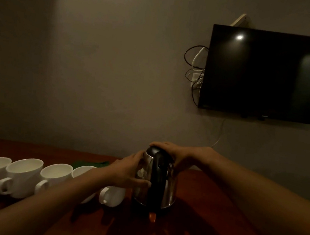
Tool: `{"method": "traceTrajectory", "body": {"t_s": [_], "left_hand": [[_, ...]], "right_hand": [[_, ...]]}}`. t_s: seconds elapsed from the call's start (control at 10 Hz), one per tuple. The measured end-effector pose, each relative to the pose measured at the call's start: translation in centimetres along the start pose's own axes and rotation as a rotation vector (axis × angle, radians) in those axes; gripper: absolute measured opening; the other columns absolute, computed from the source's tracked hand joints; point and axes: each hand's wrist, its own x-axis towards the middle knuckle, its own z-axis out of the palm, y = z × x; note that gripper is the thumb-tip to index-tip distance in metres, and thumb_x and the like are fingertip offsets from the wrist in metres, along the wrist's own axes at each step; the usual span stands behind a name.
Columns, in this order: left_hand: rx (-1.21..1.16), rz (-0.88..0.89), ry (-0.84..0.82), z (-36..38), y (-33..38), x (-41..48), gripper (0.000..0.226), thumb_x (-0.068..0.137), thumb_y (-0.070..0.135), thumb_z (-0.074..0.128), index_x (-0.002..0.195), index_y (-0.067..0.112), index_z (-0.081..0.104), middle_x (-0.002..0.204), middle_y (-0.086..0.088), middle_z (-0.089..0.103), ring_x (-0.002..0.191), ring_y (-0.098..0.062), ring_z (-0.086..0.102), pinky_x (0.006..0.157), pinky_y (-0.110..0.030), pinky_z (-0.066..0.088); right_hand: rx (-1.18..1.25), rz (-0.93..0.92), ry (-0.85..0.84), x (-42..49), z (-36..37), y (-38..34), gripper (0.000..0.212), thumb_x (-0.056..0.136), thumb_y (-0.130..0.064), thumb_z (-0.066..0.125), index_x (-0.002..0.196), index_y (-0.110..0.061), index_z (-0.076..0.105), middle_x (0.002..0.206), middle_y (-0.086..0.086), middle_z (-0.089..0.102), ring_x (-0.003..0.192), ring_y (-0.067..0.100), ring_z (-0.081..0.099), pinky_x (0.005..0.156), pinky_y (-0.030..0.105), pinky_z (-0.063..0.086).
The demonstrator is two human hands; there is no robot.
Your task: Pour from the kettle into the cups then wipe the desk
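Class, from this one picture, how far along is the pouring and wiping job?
Done: nothing visible; the cups look empty, though the light is dim. In hand: the kettle stands upright on the desk, left hand holding its body, right hand gripping its top. Still to do: pouring into every cup, then wiping; the green cloth lies untouched behind the cups.

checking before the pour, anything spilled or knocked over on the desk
Nothing stands out. The kettle stands upright on the desk with the left hand on its side, the right hand on its lid; the cups sit upright in a row.
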Motion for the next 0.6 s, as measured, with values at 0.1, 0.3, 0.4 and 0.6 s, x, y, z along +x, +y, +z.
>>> {"method": "traceTrajectory", "body": {"t_s": [0.1, 0.3, 0.4, 0.6], "left_hand": [[0.03, -0.034, 0.002, 0.1, 0.1, -0.1, 0.096, 0.07, 0.072, 0.07, 0.148, 0.043, 0.023, 0.143, 0.009, 0.046, 0.126, -0.013, 0.049, 0.102, -0.043, 0.05], [0.126, -0.062, -0.034, -1.0, 0.9, 0.1, 0.079, 0.085, 0.05, 0.074, 0.146, 0.023, 0.032, 0.143, -0.001, 0.046, 0.13, -0.026, 0.049, 0.103, -0.042, 0.046], [0.215, -0.162, -0.038, -2.5, 0.5, 0.1, 0.099, 0.089, 0.059, 0.065, 0.16, 0.017, 0.01, 0.164, -0.007, 0.024, 0.147, -0.028, 0.033, 0.116, -0.043, 0.034], [0.259, -0.243, 0.001, -6.1, 1.0, -2.4, 0.093, 0.093, 0.061, 0.057, 0.161, 0.023, 0.007, 0.163, -0.009, 0.029, 0.146, -0.028, 0.034, 0.116, -0.053, 0.034]], "right_hand": [[-0.012, -0.001, -0.009, 0.2, 0.0, 0.0, 0.126, 0.065, -0.009, 0.091, 0.154, -0.042, 0.008, 0.155, 0.002, 0.018, 0.145, 0.036, 0.023, 0.107, 0.055, 0.044], [0.014, -0.011, -0.004, 0.3, 0.5, 0.4, 0.129, 0.064, -0.011, 0.091, 0.152, -0.05, 0.005, 0.157, -0.004, 0.013, 0.146, 0.036, 0.022, 0.106, 0.054, 0.046], [-0.032, 0.021, -0.023, 0.5, 0.1, 0.2, 0.13, 0.069, -0.003, 0.088, 0.156, -0.042, 0.0, 0.162, 0.001, 0.007, 0.148, 0.035, 0.017, 0.108, 0.051, 0.045], [-0.143, 0.092, -0.036, -2.7, -1.7, -2.7, 0.119, 0.08, 0.012, 0.067, 0.156, -0.042, -0.007, 0.164, 0.004, 0.001, 0.148, 0.038, 0.018, 0.105, 0.048, 0.048]]}}
